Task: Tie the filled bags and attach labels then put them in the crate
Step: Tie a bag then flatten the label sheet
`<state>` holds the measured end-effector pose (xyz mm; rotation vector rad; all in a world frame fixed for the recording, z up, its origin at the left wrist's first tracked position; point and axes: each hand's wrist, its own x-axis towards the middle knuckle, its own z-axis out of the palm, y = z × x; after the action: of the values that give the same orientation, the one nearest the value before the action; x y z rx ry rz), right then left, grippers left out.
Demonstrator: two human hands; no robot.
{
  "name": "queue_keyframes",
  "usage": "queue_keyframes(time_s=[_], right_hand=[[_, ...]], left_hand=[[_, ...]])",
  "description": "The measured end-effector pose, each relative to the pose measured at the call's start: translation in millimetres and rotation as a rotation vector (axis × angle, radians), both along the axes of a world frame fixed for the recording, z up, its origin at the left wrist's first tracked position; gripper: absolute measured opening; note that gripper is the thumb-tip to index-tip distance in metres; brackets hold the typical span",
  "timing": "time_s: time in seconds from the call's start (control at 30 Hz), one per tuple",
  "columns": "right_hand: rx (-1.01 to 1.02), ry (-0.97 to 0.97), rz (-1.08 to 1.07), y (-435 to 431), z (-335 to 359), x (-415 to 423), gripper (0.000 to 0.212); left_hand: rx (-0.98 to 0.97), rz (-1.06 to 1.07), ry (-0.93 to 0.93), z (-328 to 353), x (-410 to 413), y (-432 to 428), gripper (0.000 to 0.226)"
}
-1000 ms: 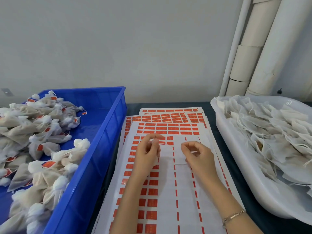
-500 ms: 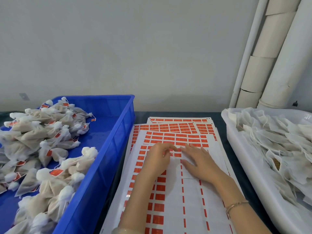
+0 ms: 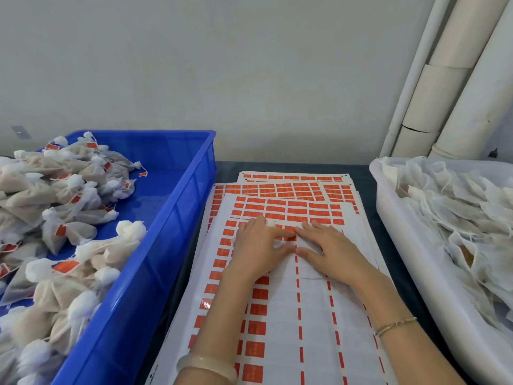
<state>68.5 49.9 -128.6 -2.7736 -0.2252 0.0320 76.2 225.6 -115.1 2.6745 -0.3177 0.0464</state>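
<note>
Left hand (image 3: 258,245) and right hand (image 3: 330,252) flat, palms down, side by side.

A small packing workshop: a stack of orange label sheets (image 3: 280,209) lies on a dark worktable (image 3: 363,173). A blue plastic crate (image 3: 172,218) heaped with tied, labelled mesh bags (image 3: 69,190) sits to its left and a white tray (image 3: 402,232) of untied bags (image 3: 458,207) to its right. A bare wall (image 3: 222,65) and exposed pipes (image 3: 449,93) stand behind it.
</note>
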Motion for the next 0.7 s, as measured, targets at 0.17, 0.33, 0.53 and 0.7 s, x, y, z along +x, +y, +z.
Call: queue_keyframes(time_s=[0.17,0.33,0.53,0.7], right_hand=[[0.076,-0.01,-0.007,-2.2,-3.2,1.8,0.059],[0.009,-0.035,0.008,-4.5,-8.1,3.0,0.062],[-0.014,-0.064,-0.029,-5.5,-8.6,1.8,0.06],[0.002,-0.061,-0.048,-2.5,-6.5,0.1,0.057]], left_hand=[[-0.016,0.011,-0.024,-0.1,1.2,-3.5,0.039],[-0.01,0.026,-0.009,1.9,2.1,-5.7,0.038],[-0.032,0.025,0.002,3.8,1.6,-6.9,0.036],[-0.044,0.018,-0.002,6.1,3.2,-9.0,0.034]])
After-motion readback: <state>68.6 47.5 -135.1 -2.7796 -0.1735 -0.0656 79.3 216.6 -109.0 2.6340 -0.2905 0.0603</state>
